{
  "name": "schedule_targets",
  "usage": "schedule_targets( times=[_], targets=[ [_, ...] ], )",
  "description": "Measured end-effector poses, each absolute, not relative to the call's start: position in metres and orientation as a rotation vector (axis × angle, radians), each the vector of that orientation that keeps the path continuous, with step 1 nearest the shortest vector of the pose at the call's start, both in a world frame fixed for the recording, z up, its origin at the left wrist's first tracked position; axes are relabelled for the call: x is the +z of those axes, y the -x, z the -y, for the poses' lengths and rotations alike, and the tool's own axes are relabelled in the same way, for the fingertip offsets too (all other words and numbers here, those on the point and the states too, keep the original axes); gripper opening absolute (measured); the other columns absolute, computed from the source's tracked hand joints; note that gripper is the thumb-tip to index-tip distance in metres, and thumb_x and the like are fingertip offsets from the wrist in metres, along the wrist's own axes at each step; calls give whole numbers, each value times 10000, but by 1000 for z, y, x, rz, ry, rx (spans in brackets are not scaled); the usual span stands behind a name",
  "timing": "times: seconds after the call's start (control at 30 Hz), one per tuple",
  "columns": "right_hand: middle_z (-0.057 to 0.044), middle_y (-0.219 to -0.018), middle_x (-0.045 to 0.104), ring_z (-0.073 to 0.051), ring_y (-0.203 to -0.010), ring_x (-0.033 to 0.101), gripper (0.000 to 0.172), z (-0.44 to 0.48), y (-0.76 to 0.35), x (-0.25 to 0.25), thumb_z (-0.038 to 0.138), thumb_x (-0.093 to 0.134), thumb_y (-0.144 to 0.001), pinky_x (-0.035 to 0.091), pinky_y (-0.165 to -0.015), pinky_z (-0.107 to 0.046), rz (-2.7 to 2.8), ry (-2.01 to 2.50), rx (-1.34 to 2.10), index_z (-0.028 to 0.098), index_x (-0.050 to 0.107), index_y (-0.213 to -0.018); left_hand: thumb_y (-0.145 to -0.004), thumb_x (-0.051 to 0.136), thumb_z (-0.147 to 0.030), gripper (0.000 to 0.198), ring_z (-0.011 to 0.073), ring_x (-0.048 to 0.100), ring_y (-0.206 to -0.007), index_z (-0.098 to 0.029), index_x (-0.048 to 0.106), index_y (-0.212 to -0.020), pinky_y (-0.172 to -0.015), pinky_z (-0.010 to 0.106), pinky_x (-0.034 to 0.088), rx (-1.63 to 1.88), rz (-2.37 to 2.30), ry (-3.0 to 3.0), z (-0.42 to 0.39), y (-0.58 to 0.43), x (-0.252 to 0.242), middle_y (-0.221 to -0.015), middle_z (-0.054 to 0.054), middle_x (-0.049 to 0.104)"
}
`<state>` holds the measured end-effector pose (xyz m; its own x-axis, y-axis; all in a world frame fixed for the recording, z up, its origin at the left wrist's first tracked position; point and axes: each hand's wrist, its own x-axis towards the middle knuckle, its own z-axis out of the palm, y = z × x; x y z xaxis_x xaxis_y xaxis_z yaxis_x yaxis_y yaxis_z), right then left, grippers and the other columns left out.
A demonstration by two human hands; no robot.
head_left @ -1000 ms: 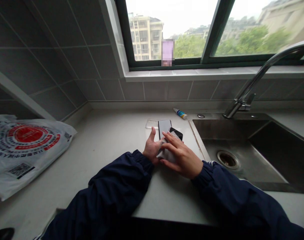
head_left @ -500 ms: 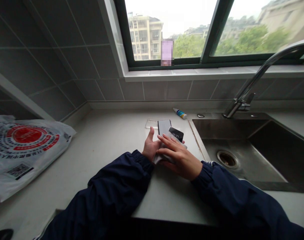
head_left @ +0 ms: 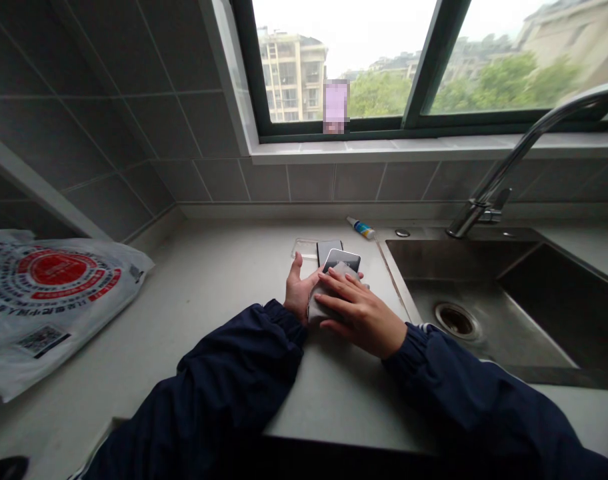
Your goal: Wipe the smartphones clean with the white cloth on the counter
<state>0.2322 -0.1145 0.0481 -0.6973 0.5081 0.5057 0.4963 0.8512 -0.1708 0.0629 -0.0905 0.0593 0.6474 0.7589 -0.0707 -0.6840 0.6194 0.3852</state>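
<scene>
Pressing a grey cloth [head_left: 333, 293] over the lower part of a black smartphone [head_left: 341, 261] with the right hand [head_left: 359, 315], fingers spread and lying flat across the cloth; left hand [head_left: 299, 291] against the phone's left side, thumb raised, its fingers hidden, so any pinch impossible to tell. Phone resting over a dark slab [head_left: 329, 250] on the pale countertop [head_left: 224, 300], near a clear plastic case [head_left: 304, 248] and a steel sink [head_left: 434, 260]. Flat, even finger pressure best for this cloth contact, with the left side steadied.
</scene>
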Motion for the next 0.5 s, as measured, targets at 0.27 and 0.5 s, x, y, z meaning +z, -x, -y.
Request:
schedule_targets(
  times=[0.27,0.5],
  targets=[
    [-179,-1530,549,-400,-1476,431,510,113,-233,50,394,714,-940,425,-1173,-634,2494,785,29,171,636,-1393,-882,264,-856,1003,398,587,-1299,-117,448,-1535,-1162,566,355,841,-213,-365,84,-56,52,-1384,228,621],
    [-172,-1551,524,-388,-1493,410,557,116,-233,55,439,699,-941,327,-1188,-702,2444,913,13,222,594,-1444,-901,288,-822,972,385,616,-1264,-111,421,-1550,-1149,548,386,944,-324,-305,85,-56,56,-1351,220,642]
  ],
)
